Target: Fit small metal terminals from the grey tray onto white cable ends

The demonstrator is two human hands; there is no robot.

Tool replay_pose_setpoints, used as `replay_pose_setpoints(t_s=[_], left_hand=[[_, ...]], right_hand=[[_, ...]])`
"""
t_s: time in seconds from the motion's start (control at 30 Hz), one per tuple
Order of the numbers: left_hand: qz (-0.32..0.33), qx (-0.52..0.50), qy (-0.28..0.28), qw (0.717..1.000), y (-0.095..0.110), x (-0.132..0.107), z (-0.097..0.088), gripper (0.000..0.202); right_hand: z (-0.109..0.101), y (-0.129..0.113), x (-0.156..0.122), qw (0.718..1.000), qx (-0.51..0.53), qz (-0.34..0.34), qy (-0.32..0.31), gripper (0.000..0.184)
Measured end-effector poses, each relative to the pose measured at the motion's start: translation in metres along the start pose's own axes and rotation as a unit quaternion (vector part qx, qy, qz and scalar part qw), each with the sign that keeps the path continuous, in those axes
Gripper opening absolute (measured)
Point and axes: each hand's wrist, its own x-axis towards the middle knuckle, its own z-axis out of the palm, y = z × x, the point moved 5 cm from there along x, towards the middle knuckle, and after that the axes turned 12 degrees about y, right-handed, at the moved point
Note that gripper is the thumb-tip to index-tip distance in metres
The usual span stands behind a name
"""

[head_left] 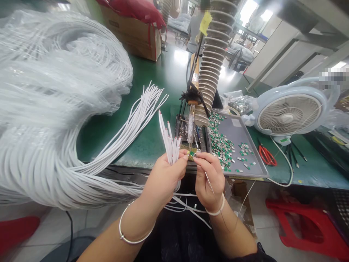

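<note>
Our left hand [160, 178] and right hand [211, 178] lie nearest, meeting just below the tip of the one soldering iron [191, 123]. Around the iron spreads one green table [147, 72]. Left of the iron sits a huge coil of white cable [68, 182], its strands too many for us to count. One ribbed hose [215, 54] rises just behind and right of the iron; one fan [289, 112] stands well to its right. Nearer on that side we have one grey tray [237, 136], with dozens of green boards [222, 147] heaped and scattered in it, and past the tray one red-handled tool [267, 155].

Left of the iron's tip, our left fingers are closed round a bunch of white cables [171, 145], perhaps ten; overlap prevents an exact count. Our right thumb and forefinger pinch one thin wire [208, 178]. One small board [192, 154] sits directly under the iron's tip, between our fingertips; we cannot tell which hand grips it.

We judge that soldering a cable end to this board is in hand; the next move calls for steady fingertips and a careful feed of wire.
</note>
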Motion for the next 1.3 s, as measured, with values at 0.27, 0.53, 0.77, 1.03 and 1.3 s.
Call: replay_pose_setpoints(t_s=[0.27,0.53,0.77,1.03,1.3], left_hand=[[0.007,-0.001,-0.006,1.0,0.0006,0.0007,0.0,0.009],[0.009,-0.008,0.001,1.0,0.0046,-0.0003,0.0028,0.011],[0.015,-0.012,-0.008,1.0,0.0065,-0.0022,0.0033,0.008],[0.022,-0.009,-0.013,1.0,0.007,-0.0017,0.0046,0.007],[0.012,0.001,-0.001,1.0,0.0031,-0.0023,0.0007,0.009]], right_hand=[[0.0024,0.0011,0.0003,1.0,0.001,0.002,0.008,0.028],[0.0034,0.0004,0.0035,1.0,-0.006,-0.005,0.017,0.029],[0.0033,-0.0008,0.0051,1.0,0.0,-0.007,0.015,0.029],[0.0031,-0.0007,0.0039,1.0,0.008,-0.008,0.012,0.031],[0.0024,-0.0003,0.0011,1.0,0.019,0.0,0.0,0.031]])
